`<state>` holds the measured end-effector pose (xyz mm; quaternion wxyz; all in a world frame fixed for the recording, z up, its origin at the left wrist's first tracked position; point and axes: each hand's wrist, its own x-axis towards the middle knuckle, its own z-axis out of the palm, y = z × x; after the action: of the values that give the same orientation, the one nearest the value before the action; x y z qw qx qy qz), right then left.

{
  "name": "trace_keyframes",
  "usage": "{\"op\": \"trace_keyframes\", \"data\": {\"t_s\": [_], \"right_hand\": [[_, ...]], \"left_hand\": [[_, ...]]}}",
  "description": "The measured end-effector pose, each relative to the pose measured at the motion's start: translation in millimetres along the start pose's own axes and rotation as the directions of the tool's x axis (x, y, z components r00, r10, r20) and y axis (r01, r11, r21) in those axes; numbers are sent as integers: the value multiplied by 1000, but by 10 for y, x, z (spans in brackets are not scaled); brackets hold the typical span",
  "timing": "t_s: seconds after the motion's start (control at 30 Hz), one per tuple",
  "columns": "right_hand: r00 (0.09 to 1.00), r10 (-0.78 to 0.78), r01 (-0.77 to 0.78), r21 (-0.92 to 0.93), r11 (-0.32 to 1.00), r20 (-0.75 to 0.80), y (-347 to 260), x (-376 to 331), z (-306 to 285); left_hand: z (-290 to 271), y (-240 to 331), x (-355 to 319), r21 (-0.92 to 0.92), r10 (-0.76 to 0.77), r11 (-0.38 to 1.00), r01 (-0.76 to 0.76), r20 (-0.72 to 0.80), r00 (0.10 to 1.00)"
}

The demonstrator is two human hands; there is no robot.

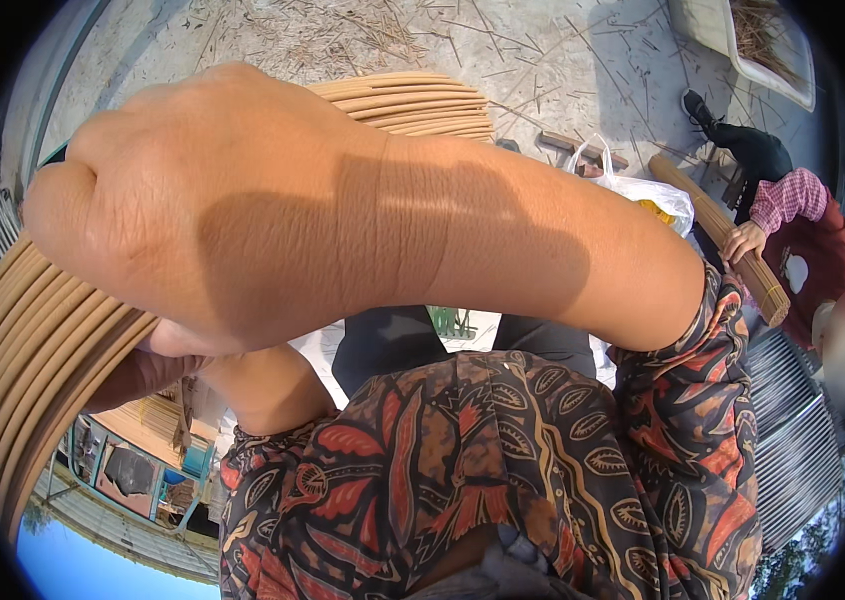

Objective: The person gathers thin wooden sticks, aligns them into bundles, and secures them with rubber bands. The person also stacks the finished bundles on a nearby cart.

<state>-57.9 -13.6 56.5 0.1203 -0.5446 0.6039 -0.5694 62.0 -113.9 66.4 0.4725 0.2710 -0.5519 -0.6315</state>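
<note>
tan rods (33,345) emerge from beneath the curled right fingers (61,205).

There is room between right forearm (503,235) and shirt (453,450); rods (38,345) obstruct the left.

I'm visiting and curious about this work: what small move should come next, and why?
Perhaps steady the tan stick bundle with the left hand: it is at the bundle's edge, below the right hand in this view, and many thin sticks stretch past both hands.
</note>
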Motion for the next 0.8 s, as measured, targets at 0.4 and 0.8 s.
{"op": "trace_keyframes", "data": {"t_s": [0.4, 0.8], "right_hand": [[885, -32, 54, 36, 998, -465, -16, 99, -518], [943, 135, -158, -54, 986, -305, 93, -198, -451]], "left_hand": [[931, 110, -84, 35, -12, 999, 7, 166, 986], [604, -430, 96, -164, 7, 983, 88, 503, 864]]}}
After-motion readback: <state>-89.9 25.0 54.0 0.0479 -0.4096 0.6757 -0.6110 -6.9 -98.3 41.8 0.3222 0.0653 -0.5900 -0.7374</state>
